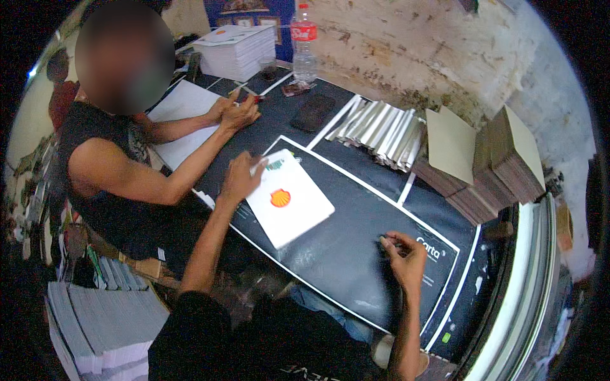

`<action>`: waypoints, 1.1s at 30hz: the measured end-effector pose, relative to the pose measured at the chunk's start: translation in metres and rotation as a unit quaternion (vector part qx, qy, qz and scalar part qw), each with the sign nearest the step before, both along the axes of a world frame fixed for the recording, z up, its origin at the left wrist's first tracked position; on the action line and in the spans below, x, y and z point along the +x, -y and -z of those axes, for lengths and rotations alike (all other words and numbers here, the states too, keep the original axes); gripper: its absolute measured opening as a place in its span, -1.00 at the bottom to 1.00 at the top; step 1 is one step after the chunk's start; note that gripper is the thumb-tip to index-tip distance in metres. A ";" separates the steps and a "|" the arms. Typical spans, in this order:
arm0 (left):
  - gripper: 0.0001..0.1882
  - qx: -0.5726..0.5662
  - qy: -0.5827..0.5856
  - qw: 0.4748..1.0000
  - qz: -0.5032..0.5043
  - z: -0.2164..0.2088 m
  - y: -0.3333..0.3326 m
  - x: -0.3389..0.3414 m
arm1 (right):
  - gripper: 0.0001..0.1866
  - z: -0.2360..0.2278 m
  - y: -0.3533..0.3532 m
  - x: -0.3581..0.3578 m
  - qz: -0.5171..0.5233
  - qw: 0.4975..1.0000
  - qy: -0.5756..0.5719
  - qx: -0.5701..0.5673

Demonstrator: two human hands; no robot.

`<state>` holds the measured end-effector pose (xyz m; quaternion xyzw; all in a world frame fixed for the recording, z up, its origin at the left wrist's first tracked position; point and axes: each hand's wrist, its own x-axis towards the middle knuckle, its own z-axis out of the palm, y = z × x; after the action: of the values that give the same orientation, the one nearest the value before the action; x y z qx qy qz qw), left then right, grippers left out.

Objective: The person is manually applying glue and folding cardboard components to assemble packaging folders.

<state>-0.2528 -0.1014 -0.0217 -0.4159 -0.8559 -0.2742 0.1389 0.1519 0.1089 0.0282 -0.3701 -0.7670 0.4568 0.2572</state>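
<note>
A white book (298, 203) with an orange and yellow scallop emblem and a small green print lies slanted on the black table mat (356, 267). At its upper left edge is my left hand (241, 179), fingers closed over the corner and slightly blurred. My right hand (406, 257) is above the right part of the mat, apart from the book. Its thumb and forefinger are pinched together, and whatever may be between them is too small to make out.
A co-worker's hands (238, 113) hold a small red item at left, by white sheets (184, 120). Along the back stand a paper stack (238, 57), a plastic bottle (305, 54), a dark phone (312, 112), silvery strips (381, 130) and brown board stacks (451, 146). Thick booklets (108, 317) sit lower left.
</note>
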 end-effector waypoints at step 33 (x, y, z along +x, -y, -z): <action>0.16 0.114 0.108 0.976 -0.150 -0.009 -0.212 -0.040 | -0.75 0.029 -0.058 -0.059 0.052 0.994 -0.080 0.060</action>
<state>-0.2930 0.1103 -0.0129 -0.2319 -0.8818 -0.3889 0.1321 0.0928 0.1672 -0.0007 -0.3556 -0.7497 0.4241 0.3628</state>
